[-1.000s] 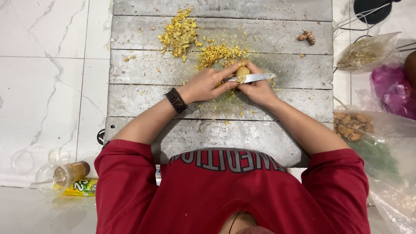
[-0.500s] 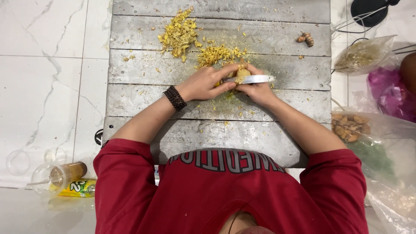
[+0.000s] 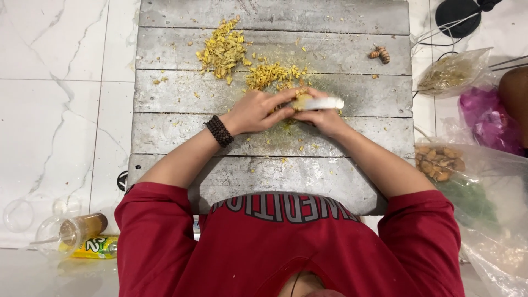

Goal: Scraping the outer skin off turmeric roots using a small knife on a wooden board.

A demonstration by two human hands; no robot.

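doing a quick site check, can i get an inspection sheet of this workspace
surface: grey plank board on white marbled floor tiles, strewn with yellow scraps
job's things: small yellowish root piece held between both hands; white-handled tool; two piles of yellow shavings; one whole root lying apart
clutter: clear plastic cup lying on its side, yellow-green packet, bags of roots, pink bag
hands: left hand grips the root piece; right hand holds the tool
cables: white cords by a black object
surroundings: nothing seen beyond the tiles
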